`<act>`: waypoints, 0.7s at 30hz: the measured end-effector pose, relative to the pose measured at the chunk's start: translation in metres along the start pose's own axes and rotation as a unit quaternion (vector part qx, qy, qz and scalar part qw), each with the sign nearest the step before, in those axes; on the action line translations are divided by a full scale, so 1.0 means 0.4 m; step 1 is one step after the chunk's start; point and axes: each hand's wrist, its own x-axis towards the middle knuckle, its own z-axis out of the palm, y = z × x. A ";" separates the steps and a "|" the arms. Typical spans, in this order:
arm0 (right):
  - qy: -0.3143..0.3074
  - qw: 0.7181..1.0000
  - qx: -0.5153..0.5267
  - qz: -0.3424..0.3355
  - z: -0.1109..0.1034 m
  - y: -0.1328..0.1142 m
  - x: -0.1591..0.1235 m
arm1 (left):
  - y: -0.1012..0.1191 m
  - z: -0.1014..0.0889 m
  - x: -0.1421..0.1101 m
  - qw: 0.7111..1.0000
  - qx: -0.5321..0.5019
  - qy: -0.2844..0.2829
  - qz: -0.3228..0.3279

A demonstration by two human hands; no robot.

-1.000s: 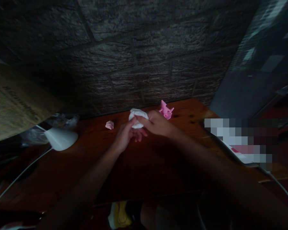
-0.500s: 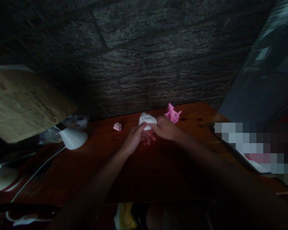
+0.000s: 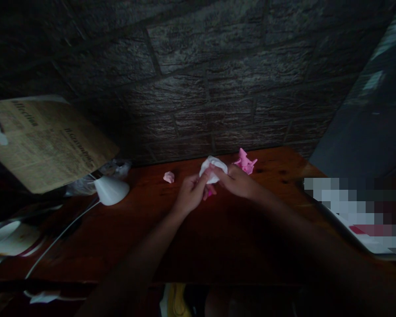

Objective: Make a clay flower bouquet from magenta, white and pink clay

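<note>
Between my two hands is a soft white lump [image 3: 214, 165] that looks like modelling clay, flattened and uneven at its edge. My left hand [image 3: 192, 190] grips its near left side, with the thumb on top. From the right, my right hand [image 3: 239, 179] presses its thumb on the lump, and its other fingers are mostly hidden. A small bright pink spot [image 3: 210, 193] shows by the fingers below; I cannot tell what it is. Just beyond my right hand stands a pink figure [image 3: 245, 162] with pointed parts. To the left of my hands lies a pale pink lump [image 3: 169, 177].
The wooden table [image 3: 185, 246] meets a dark stone-patterned wall [image 3: 191, 88]. At the left are a white cone-shaped lamp [image 3: 112, 190] with a cable, a printed paper bag [image 3: 49, 141] and clear plastic [image 3: 117, 168]. A white-edged object [image 3: 366, 240], partly blurred out, lies at the right.
The whole view has shifted, so everything sits slightly further right and lower. Both thumbs now lie further over the white lump, and a bright pink spot has come into sight beneath the fingers.
</note>
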 end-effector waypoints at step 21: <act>-0.044 0.998 -0.018 -0.036 -0.005 0.015 0.003 | -0.020 -0.047 0.024 0.996 -0.046 0.060 0.051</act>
